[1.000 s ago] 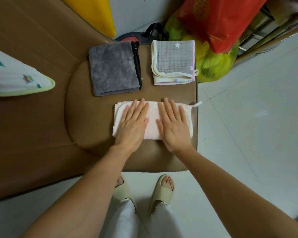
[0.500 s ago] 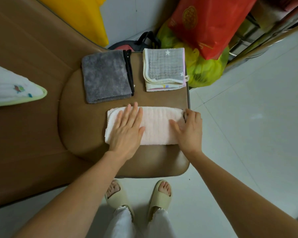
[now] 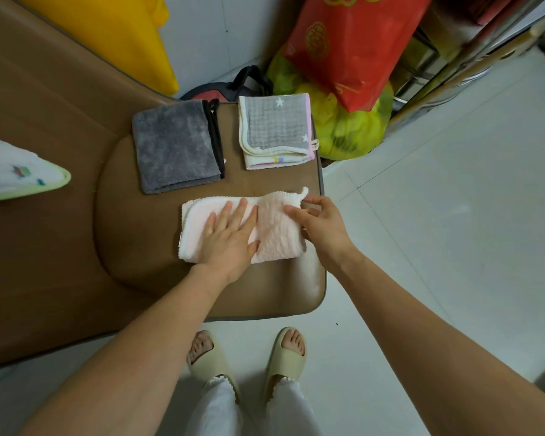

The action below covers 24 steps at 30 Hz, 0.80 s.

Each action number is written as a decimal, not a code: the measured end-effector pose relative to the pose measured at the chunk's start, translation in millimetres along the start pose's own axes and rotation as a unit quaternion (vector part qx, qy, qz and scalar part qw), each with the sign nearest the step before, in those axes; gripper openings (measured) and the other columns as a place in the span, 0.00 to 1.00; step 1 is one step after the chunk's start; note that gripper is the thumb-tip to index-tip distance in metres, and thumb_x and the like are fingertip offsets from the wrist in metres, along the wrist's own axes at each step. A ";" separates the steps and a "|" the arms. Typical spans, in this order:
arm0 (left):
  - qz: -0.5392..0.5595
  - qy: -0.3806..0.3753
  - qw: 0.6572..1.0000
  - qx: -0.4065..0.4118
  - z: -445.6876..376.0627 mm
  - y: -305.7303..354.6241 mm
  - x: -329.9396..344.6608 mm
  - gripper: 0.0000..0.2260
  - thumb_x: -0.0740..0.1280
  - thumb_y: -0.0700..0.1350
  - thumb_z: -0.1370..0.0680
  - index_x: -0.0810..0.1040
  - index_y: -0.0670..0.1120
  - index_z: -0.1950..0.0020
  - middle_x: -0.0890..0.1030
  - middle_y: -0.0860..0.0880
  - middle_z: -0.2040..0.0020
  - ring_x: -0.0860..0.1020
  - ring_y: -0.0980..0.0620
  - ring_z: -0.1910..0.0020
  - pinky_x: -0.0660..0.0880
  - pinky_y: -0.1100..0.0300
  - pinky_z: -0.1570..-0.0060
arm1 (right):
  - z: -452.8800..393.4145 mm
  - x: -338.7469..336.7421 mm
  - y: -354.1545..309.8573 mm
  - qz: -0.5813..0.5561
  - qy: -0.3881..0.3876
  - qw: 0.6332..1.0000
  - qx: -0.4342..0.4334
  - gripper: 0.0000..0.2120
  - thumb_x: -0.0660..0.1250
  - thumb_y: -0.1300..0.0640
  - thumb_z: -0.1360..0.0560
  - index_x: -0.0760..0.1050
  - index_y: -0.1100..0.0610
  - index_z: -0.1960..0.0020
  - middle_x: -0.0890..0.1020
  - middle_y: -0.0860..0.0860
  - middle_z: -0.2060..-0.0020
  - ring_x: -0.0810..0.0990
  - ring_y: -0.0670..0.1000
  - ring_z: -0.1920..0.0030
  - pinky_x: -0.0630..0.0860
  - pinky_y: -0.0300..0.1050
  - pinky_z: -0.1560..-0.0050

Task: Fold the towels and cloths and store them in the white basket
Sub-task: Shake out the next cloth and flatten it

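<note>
Right hand (image 3: 323, 228): we are pinching the pink towel (image 3: 274, 228) at its right end.
Left hand (image 3: 230, 239): we are pressing flat, fingers spread, gripping nothing.
Axis: lying left-right.

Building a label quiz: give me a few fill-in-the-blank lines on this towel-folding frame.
1. The left hand lies flat on the ____ towel.
2. The right hand pinches that towel's ____ end.
3. The dark grey towel lies ____ of the star-print cloth.
4. Both lie folded on the ____ cushion.

Missing: pink; right; left; brown
</note>
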<state>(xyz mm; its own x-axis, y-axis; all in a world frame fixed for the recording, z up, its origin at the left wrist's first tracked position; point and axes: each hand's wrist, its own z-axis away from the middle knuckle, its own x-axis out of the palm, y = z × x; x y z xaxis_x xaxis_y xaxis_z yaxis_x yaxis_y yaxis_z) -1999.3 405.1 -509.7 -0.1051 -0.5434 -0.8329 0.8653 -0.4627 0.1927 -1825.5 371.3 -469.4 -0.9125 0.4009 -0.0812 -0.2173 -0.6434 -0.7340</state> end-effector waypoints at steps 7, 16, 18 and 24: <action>0.399 0.182 0.864 -0.247 27.3 -47.2 -50.0 0.17 0.58 0.49 0.18 0.70 0.46 0.31 0.69 0.46 0.31 0.68 0.46 0.34 0.65 0.54 0.37 | 25.4 44.8 -18.7 0.068 -0.019 0.997 -0.031 0.15 0.73 0.53 0.29 0.74 0.62 0.51 0.81 0.59 0.57 0.82 0.55 0.55 0.78 0.47 0.57; 0.719 -0.067 0.606 -0.335 42.0 -77.8 -64.7 0.39 0.45 0.68 0.22 0.67 0.37 0.29 0.72 0.41 0.32 0.70 0.44 0.32 0.66 0.50 0.36 | 35.7 121.4 -17.8 0.158 -0.035 0.983 -0.085 0.13 0.74 0.54 0.30 0.75 0.55 0.49 0.79 0.44 0.61 0.80 0.45 0.57 0.78 0.43 0.52; 0.749 -0.062 0.581 -0.311 42.7 -77.7 -66.1 0.38 0.45 0.68 0.22 0.68 0.38 0.30 0.75 0.41 0.36 0.73 0.43 0.37 0.69 0.50 0.43 | 35.7 130.7 -13.1 0.190 -0.036 0.976 -0.098 0.14 0.74 0.53 0.30 0.75 0.56 0.48 0.80 0.46 0.59 0.80 0.46 0.55 0.78 0.43 0.50; 0.777 -0.068 0.559 -0.281 41.9 -88.1 -50.2 0.34 0.48 0.69 0.23 0.79 0.45 0.41 0.82 0.43 0.45 0.81 0.46 0.48 0.77 0.51 0.48 | 43.3 139.3 -5.4 0.159 -0.142 0.976 -0.043 0.14 0.63 0.66 0.23 0.74 0.60 0.38 0.77 0.52 0.53 0.78 0.46 0.58 0.77 0.30 0.56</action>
<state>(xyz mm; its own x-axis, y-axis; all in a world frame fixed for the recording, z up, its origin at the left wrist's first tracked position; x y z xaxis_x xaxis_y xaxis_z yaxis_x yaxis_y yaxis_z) -2090.8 443.8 -463.2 0.9845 -0.0479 0.1686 -0.0246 0.9146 0.4036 -1966.5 402.4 -447.5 -0.9909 -0.0146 -0.1337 0.1117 -0.6433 -0.7574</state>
